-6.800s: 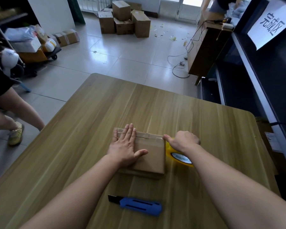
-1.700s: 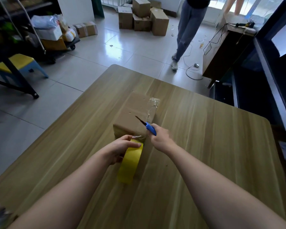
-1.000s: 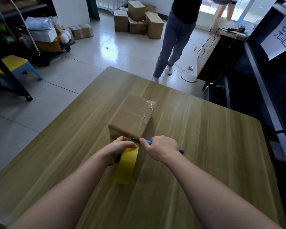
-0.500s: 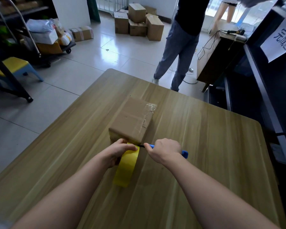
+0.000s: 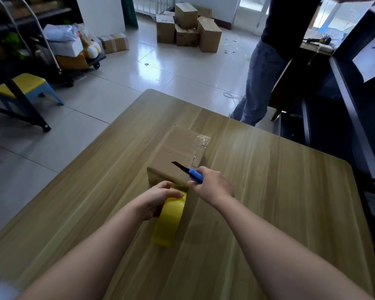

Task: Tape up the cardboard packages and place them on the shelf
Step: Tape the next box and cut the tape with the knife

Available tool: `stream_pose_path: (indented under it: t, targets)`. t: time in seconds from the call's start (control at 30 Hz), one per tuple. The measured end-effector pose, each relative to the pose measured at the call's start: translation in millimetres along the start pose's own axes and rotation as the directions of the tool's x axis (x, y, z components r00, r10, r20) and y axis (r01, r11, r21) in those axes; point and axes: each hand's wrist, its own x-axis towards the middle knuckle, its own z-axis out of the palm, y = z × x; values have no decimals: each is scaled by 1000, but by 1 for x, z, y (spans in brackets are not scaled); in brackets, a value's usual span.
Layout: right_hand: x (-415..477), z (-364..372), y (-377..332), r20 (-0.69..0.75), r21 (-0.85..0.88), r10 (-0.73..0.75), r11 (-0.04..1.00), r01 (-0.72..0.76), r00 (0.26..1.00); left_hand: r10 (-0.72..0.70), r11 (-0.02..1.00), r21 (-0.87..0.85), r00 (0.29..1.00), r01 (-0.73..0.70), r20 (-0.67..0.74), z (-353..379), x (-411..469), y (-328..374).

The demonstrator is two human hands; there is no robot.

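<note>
A small brown cardboard package [image 5: 178, 152] lies mid-table on the wooden table [image 5: 279, 191], with clear tape over its far right corner. My left hand [image 5: 155, 202] grips a yellow tape roll [image 5: 169, 221] standing on edge against the package's near side. My right hand [image 5: 212, 185] holds a blue utility knife [image 5: 192, 173], its dark blade out and pointing up-left over the package's near top. A dark shelf [image 5: 355, 118] with a white paper sign runs along the right.
A person in jeans [image 5: 260, 83] stands at the table's far right corner. Stacked cardboard boxes [image 5: 186, 27] sit on the floor beyond. A loaded trolley [image 5: 74, 50] and a yellow and blue stool [image 5: 26, 87] are at left.
My right hand has lifted the knife from beside the tape roll, so the blade now points up over the package. The person in jeans has stepped nearer to the table's far corner.
</note>
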Motion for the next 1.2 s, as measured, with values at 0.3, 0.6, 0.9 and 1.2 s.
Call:
stream_pose_path:
  t: [0.3,0.6,0.9,1.2]
  targets:
    - [10,13,-28,40,-24,38,999,-37,998,9,999,-31,999,-8,42,-2,-4,-1]
    - [9,28,-22,-10,-173,-76,982,73,997,9,1000,-18,998,-8,56,0,-5,-8]
    - [-8,29,1,-24,-50,-53,997,52,998,11,997,77,990,-22,141,-14,-11,-10]
    - [-25,60,18,289,-211,-14,974,78,957,9,998,62,944,-31,330,-38,-28,-8]
